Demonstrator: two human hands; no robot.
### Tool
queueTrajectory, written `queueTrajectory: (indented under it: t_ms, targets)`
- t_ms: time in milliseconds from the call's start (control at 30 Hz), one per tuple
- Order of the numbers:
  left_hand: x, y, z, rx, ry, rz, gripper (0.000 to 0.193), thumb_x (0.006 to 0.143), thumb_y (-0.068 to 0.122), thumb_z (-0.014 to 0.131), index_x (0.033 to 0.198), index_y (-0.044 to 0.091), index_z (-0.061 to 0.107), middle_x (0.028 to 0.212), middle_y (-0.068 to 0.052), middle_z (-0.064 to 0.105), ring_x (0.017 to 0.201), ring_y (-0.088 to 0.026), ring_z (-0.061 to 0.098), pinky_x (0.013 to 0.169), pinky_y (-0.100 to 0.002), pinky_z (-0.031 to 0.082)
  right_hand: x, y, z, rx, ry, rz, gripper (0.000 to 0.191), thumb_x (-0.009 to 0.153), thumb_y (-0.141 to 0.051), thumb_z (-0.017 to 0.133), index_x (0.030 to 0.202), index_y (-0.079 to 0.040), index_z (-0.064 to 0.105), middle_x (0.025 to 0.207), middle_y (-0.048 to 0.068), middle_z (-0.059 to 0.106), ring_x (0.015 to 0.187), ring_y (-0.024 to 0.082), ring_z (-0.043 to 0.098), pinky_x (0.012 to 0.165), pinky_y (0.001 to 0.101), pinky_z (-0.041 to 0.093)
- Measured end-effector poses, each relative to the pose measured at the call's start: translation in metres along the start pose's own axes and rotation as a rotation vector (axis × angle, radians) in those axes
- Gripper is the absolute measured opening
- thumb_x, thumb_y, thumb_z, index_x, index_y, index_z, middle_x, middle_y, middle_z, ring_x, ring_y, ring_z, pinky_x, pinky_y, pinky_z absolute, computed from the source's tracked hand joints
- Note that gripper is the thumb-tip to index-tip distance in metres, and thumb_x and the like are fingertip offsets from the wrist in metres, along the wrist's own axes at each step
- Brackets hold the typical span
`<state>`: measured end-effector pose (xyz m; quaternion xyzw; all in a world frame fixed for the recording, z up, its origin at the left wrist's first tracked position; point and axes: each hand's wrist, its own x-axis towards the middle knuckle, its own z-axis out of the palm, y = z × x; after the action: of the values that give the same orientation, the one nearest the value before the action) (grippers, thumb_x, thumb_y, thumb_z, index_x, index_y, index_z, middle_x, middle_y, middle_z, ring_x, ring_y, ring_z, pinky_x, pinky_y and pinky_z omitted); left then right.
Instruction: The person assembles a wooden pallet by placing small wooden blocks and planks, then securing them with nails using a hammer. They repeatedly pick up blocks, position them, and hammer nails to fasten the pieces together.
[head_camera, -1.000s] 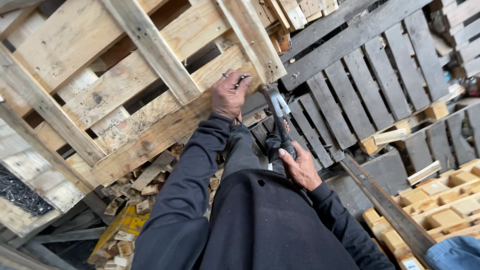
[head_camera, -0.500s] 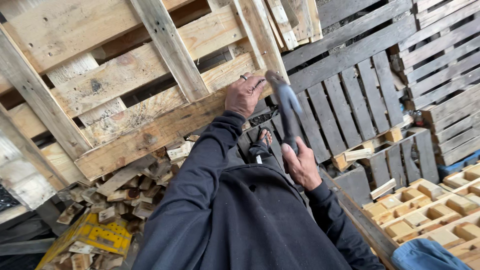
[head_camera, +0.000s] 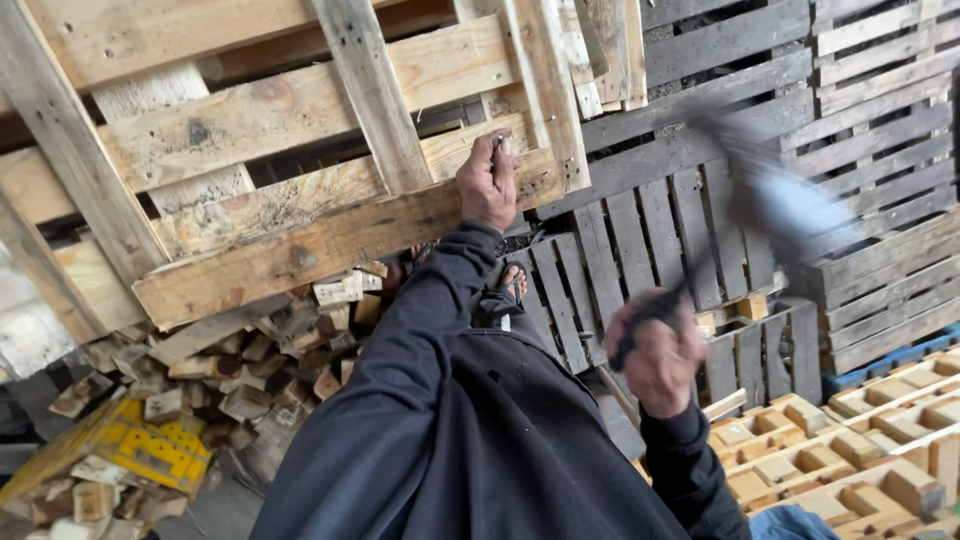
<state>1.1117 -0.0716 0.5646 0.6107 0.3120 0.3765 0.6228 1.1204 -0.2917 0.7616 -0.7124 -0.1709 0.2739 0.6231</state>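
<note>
Stacked grey pallets (head_camera: 760, 130) fill the background, with wood offcuts (head_camera: 250, 350) heaped below. A pale pallet (head_camera: 300, 200) is leaned up, presumably to expose its boards. A nail (head_camera: 500, 143) is pinched upright by the left hand (head_camera: 488, 185). A hammer (head_camera: 770, 190), blurred, is gripped in the closed right hand (head_camera: 660, 355), raised to the right.

Dark navy long-sleeved top covers both arms — cuffs at the wrists — with a black-strapped sandal (head_camera: 508, 285).
</note>
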Motion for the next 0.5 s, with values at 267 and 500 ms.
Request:
queueTrajectory:
  t_ms: [267, 500]
  targets:
    - [0.010, 0.008, -0.002, 0.077, 0.121, -0.059, 0.021, 0.111, 0.016, 0.055, 0.127, 0.008, 0.067, 0.077, -0.003, 0.059, 0.068, -0.009, 0.055, 0.064, -0.027, 0.050, 0.041, 0.017, 0.012, -0.552, -0.070, 0.554, 0.029, 0.104, -0.026, 0.056, 0.090, -0.001, 0.055, 0.061, 0.007, 0.053, 0.048, 0.016, 0.049, 0.044, 0.0310, 0.041]
    - [0.009, 0.004, 0.004, 0.028, 0.171, 0.010, 0.024, 0.111, 0.018, 0.051, 0.130, 0.004, 0.057, 0.082, -0.005, 0.065, 0.072, -0.011, 0.062, 0.068, -0.028, 0.053, 0.039, -0.024, -0.040, 0.110, -0.149, -0.503, 0.049, 0.103, -0.048, 0.053, 0.098, 0.000, 0.056, 0.076, 0.006, 0.063, 0.055, 0.013, 0.060, 0.054, 0.0298, 0.056]
